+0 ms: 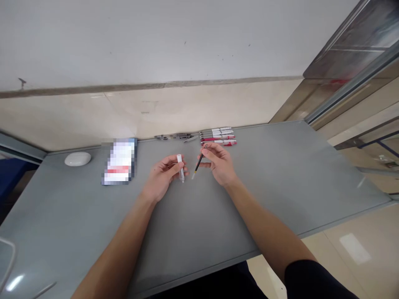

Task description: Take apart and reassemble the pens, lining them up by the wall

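Between the thumb and fingers of my left hand (165, 174) is a white pen barrel (180, 168), held roughly upright. My right hand (218, 162) pinches a black pen refill (200, 162) near its upper end. The refill slants down to the left and has a yellowish band and a clear tip at its lower end. Barrel and refill are apart, a small gap between them. Just behind my right hand lies a row of several pens (218, 135), some white and grey, some with red parts. Dark and clear pen pieces (173, 136) lie to the left of that row.
The grey tabletop (193, 232) meets a wall (187, 108) at the back. A phone-like slab (120, 162) with a blurred screen lies on the left, and a white rounded case (77, 158) sits beyond it. A pale cable (12, 257) shows at the lower left.
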